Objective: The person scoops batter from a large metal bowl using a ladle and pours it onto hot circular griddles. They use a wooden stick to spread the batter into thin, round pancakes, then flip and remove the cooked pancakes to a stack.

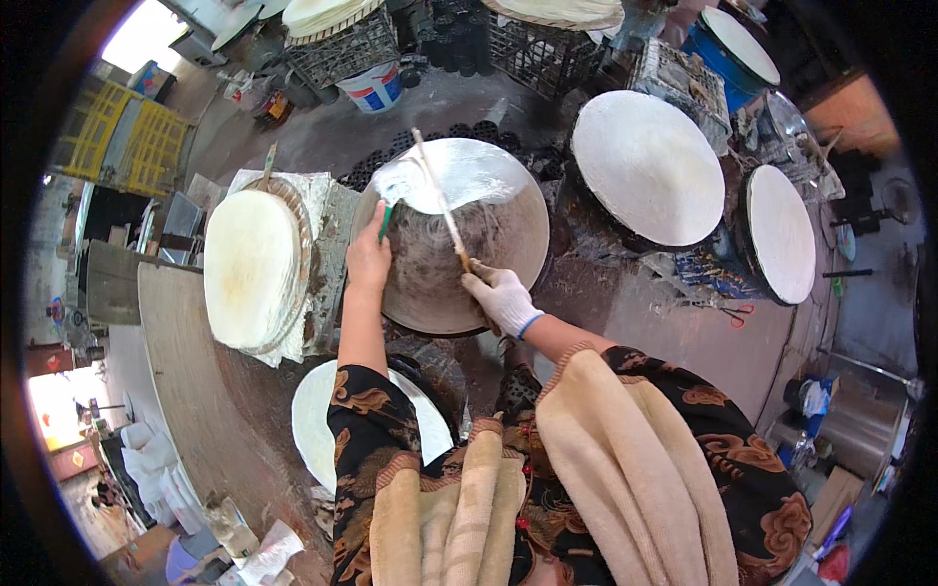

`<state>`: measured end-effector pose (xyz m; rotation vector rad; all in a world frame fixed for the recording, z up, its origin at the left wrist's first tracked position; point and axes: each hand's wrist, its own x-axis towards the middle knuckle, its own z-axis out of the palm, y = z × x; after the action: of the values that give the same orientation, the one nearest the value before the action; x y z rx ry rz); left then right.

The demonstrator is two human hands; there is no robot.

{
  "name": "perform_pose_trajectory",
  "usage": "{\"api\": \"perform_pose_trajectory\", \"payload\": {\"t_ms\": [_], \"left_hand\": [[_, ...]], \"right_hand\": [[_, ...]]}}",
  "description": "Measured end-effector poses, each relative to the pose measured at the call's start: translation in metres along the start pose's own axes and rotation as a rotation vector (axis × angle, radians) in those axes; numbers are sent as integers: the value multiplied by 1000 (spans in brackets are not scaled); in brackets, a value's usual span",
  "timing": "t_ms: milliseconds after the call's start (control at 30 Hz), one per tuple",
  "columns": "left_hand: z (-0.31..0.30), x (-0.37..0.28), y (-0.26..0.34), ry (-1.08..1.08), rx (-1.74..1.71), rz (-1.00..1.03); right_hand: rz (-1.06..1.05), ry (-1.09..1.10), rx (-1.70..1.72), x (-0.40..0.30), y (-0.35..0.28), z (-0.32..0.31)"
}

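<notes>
A round dark pan (pixel 506 242) lies before me, its far part coated with a wet white layer (pixel 469 172). My bare left hand (pixel 368 253) grips a green-handled tool (pixel 385 222) at the pan's left rim; the tool's far end meets the white layer. In my right hand (pixel 502 297), which wears a white glove, is a thin stick (pixel 440 194) that reaches across the pan over the white coating. To the left, a stack of round pale sheets (pixel 253 271) rests on a white cloth (pixel 322 198).
Large white-topped round pans (pixel 648 168) (pixel 783 234) stand at the right. Another white round surface (pixel 311 417) is partly under my left arm. Black perforated briquettes (pixel 366 165) lie behind the pan. Red-handled scissors (pixel 736 315) lie at the right, and a white bucket (pixel 374 91) stands farther back.
</notes>
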<state>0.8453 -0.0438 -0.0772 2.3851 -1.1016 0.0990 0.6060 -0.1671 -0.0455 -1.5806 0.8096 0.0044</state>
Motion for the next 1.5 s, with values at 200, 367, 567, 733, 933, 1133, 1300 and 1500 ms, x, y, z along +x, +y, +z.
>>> {"api": "perform_pose_trajectory", "payload": {"t_ms": [200,367,567,733,933,1133,1300,1500], "left_hand": [[-23,-37,-23,-31,128,-230],[-27,-53,13,-40,153,-376],[-32,-79,39,-25,134,-702],[-27,-143,40,225,108,-712],[-13,-139,72,250,111,-746],[10,-176,99,335,143,-853],[9,-197,138,379,155,-925],[21,-201,168,348,145,-956]], "right_hand": [[-142,-121,145,17,3,-81],[-265,-52,17,47,24,-120],[-239,-410,-118,51,6,-67],[-296,-560,-106,108,-20,-155],[-273,-527,-480,156,-52,-161],[-363,-812,-556,122,-26,-115],[-231,-790,-427,210,-73,-171],[-523,-861,-575,255,-66,-120]]}}
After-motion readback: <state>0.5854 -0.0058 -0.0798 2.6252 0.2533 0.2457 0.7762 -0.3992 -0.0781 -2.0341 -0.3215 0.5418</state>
